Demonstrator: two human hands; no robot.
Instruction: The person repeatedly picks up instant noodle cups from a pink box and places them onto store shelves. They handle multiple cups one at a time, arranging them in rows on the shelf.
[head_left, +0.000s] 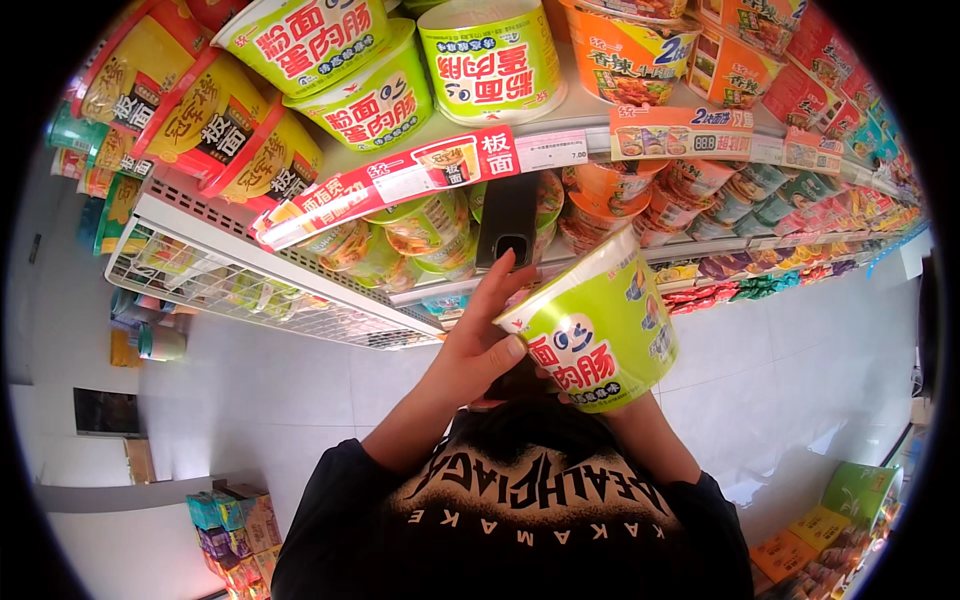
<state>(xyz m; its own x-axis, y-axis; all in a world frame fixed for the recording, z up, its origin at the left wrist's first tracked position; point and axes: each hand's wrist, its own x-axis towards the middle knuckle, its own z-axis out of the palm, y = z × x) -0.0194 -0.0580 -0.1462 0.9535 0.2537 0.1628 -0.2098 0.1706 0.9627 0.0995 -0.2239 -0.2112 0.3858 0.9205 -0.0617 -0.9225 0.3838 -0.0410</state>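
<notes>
A large lime-green instant noodle tub (611, 322) is tilted in front of my chest, its pale rim towards the upper left. My right hand (559, 382) holds it from below and behind; the tub hides most of that hand. My left hand (484, 330) is at the rim's left side, fingers spread upward and thumb beside the printed wall; whether the thumb touches the tub cannot be told. Past my left fingertips, a black phone-like object (510, 217) stands out against the lower shelf. Similar green tubs (491, 64) stand on the upper shelf.
The upper shelf edge (555, 150) bears price strips. Yellow-red tubs (214, 124) are at its left and orange tubs (634, 56) at its right. More tubs (420, 225) fill the shelf below. A white wire rack (262, 289) juts out at left. Stacked goods (232, 525) stand behind me.
</notes>
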